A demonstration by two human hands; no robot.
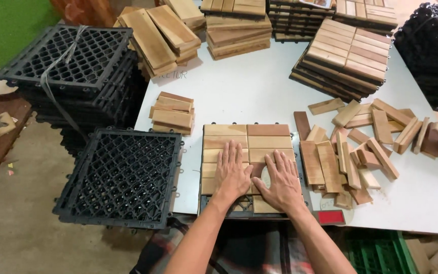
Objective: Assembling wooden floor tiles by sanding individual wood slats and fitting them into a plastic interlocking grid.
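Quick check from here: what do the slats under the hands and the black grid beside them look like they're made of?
The slats look like bare, unvarnished wood: visible grain, tan to reddish tones, matte surface. The black grid looks like moulded plastic: uniform black lattice, slight sheen, small clip loops along its rim. Left hand and right hand lie flat on the slats.

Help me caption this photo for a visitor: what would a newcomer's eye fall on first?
First, the left hand and right hand, pressed flat on a half-filled wooden deck tile at the near edge of the white table. Next, the loose heap of wooden slats just right of it. Then the black plastic grid bases, one overhanging the table's left edge, others stacked behind.
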